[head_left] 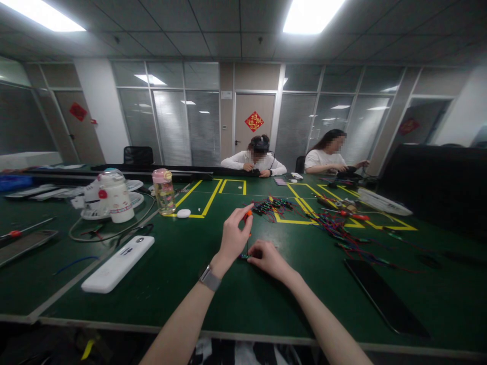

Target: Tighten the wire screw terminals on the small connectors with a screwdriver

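My left hand (pixel 235 234), with a watch on its wrist, is closed around the orange handle of a small screwdriver (pixel 248 213). The screwdriver stands nearly upright, its thin shaft pointing down at a small green circuit board (pixel 244 256) on the green table. Beside it, my right hand (pixel 268 259) pinches the board's right edge between thumb and finger. Whether the screwdriver tip touches the board is too small to tell.
Wired circuit boards (pixel 335 225) lie in a tangle ahead and to the right. A black phone (pixel 384 296) is at the right, a white power bank (pixel 118 264) at the left. A bottle (pixel 163 192) stands farther left. Two people sit across the table (pixel 171 299).
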A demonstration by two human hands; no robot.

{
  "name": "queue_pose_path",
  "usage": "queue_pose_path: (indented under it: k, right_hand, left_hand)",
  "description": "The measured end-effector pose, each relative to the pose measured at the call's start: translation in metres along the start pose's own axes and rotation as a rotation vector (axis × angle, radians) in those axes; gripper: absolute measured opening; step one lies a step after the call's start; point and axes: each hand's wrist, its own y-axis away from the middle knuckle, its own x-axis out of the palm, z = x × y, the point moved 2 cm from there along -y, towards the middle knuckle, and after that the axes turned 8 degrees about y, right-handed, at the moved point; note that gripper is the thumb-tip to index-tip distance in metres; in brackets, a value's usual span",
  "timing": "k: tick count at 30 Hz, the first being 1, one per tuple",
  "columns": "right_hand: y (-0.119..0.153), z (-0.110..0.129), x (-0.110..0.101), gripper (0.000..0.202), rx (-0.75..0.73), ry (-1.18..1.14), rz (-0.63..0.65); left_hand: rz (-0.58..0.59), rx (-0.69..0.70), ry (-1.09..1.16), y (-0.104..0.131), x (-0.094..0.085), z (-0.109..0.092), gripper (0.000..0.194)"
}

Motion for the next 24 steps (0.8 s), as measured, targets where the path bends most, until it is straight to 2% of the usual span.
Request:
queue_pose_path:
  k: [4, 10, 16, 24]
  right_hand:
    - [0.0005, 0.0011, -0.0009, 0.010, 0.000, 0.008, 0.006]
    - [0.0011, 0.0011, -0.0014, 0.013, 0.000, 0.020, 0.015]
    - [0.0020, 0.0001, -0.0012, 0.013, -0.019, 0.013, 0.001]
    - [0.0015, -0.0013, -0.0007, 0.014, -0.017, 0.014, 0.016]
  left_hand:
    - [-0.044, -0.002, -0.049, 0.0006, -0.0007, 0.0009, 0.026]
    - [0.025, -0.008, 0.053, -0.0001, 0.0000, -0.0012, 0.034]
    - [-0.062, -0.004, -0.056, 0.0002, -0.0012, -0.0005, 0.025]
    - [0.022, -0.023, 0.065, 0.0003, 0.0009, -0.0023, 0.034]
